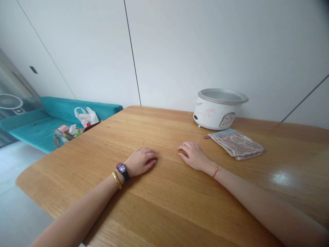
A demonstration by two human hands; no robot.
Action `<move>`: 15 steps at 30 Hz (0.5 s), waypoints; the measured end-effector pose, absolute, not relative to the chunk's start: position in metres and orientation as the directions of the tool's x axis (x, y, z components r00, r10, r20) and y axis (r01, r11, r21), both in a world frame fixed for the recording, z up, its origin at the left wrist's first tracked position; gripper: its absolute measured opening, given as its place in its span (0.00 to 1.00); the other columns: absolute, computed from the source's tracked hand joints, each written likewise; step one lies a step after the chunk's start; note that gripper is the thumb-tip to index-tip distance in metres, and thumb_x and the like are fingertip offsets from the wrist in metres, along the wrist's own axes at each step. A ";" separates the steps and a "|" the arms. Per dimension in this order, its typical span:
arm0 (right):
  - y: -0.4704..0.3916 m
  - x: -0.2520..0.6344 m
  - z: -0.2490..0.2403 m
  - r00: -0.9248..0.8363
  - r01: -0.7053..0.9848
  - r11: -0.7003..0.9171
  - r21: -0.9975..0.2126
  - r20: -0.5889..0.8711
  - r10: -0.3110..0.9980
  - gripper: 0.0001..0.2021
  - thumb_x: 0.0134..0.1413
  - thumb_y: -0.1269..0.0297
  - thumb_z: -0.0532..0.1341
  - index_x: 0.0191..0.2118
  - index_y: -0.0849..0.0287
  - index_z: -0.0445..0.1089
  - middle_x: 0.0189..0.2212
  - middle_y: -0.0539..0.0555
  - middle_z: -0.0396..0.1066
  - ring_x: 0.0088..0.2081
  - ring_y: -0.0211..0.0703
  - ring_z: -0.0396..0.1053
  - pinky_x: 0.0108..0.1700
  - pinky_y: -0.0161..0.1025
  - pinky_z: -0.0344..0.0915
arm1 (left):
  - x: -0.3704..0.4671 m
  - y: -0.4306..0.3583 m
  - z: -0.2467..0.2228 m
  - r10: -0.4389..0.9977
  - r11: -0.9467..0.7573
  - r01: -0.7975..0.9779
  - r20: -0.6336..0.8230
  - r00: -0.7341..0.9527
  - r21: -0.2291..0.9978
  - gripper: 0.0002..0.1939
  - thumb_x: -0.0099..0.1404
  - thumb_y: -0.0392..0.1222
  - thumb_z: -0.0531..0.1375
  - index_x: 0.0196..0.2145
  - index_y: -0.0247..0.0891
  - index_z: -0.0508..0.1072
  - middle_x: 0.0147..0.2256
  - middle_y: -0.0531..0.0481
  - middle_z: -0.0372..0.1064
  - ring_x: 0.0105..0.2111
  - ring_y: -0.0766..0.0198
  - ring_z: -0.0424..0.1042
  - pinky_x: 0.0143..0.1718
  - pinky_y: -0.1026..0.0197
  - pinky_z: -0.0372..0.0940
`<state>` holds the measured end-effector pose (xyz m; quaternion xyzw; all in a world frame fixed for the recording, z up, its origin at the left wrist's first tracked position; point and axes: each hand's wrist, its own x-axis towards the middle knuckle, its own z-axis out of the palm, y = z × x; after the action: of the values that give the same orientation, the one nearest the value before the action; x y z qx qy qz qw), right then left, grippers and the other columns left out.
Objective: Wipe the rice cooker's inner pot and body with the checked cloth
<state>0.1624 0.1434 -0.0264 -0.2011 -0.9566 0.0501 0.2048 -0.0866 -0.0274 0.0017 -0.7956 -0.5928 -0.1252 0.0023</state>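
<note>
My left hand rests palm down on the wooden table, its fingers loosely bent and the thumb apart from them. It holds nothing. A black smartwatch and a gold bangle are on that wrist. Across a gap of bare wood, my right hand lies on the tabletop too, open, with its thumb away from the fingers and nothing held. A red cord bracelet circles its wrist. Nearest to this hand is a folded checked cloth, which it does not touch.
A white electric cooker pot, lidless, stands at the table's back right near the wall, behind the cloth. Left of the table is a teal sofa with a white plastic bag and assorted items. A fan stands far left.
</note>
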 end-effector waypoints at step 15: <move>0.146 0.162 -0.030 -0.841 0.340 0.919 -0.200 0.372 0.392 0.09 0.64 0.64 0.58 0.47 0.58 0.71 0.44 0.57 0.70 0.48 0.49 0.67 0.54 0.47 0.62 | -0.083 -0.029 0.004 0.951 -0.271 0.959 0.178 0.253 0.087 0.13 0.72 0.43 0.52 0.47 0.43 0.74 0.47 0.47 0.73 0.47 0.58 0.71 0.48 0.55 0.64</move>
<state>0.1623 0.1464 -0.0295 -0.1913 -0.9574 0.0633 0.2069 -0.0832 -0.0292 0.0041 -0.7913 -0.6033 -0.0977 0.0196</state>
